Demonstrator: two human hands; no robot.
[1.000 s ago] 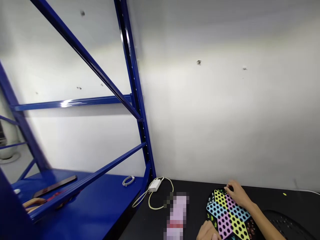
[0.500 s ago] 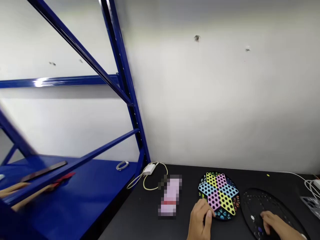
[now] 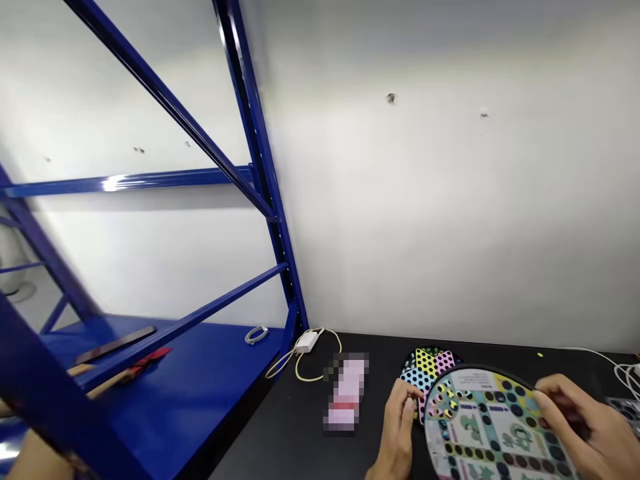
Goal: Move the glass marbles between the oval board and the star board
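Observation:
My right hand (image 3: 587,427) grips the upper right rim of a round ludo board (image 3: 505,437), thumb in front and fingers behind. The board is raised and tilted, its printed face with rows of dark circles and green figures turned towards me; its lower edge runs out of view. Behind it on the black table lies a round Chinese checkers board (image 3: 419,377) with a yellow, pink and light blue star, its right and lower parts covered. My left hand (image 3: 397,427) is at its left edge, fingers bent over the star and thumb close to them.
A blurred-out pink item (image 3: 347,390) lies left of my hands on the black table (image 3: 295,440). Behind it is a white adapter (image 3: 307,342) with a looped cable. A blue metal rack (image 3: 220,360) fills the left, holding wooden-handled tools. White cables (image 3: 625,373) lie far right.
My right hand has lifted the round board off the table and turned its printed side towards me. It now overlaps the Chinese checkers board. My left hand stays at that board's edge.

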